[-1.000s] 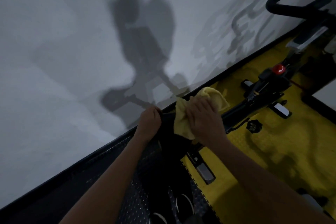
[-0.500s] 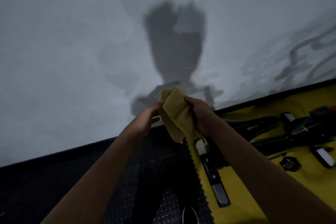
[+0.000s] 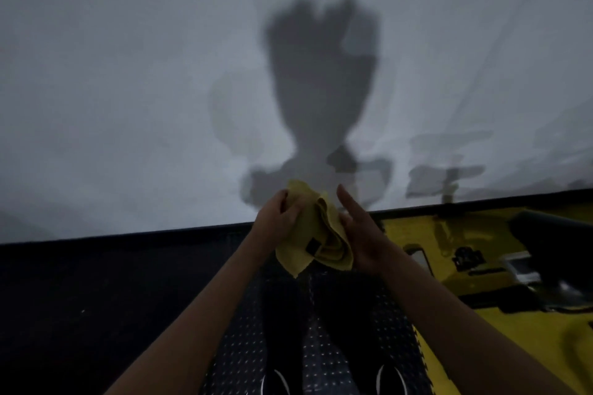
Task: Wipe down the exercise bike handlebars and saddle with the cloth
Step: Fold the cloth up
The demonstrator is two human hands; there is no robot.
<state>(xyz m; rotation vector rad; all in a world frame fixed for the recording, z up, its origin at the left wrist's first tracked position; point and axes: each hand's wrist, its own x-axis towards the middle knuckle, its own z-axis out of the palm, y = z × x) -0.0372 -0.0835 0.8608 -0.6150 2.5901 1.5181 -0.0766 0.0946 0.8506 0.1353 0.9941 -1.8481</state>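
Cloth held up between both hands, bike off to the right.

The left hand [image 3: 277,218] bunches the crumpled yellow microfibre cloth [image 3: 313,234]; the right hand [image 3: 362,234], fingers loose, steadies it, nearer the dark exercise bike frame [image 3: 552,234].

Both bare forearms reach forward and converge, the left hand [image 3: 277,218] with fingers curled gripping the crumpled yellow fabric cloth [image 3: 316,234], the right hand [image 3: 361,234] touching its other side, index finger extended straight upward.
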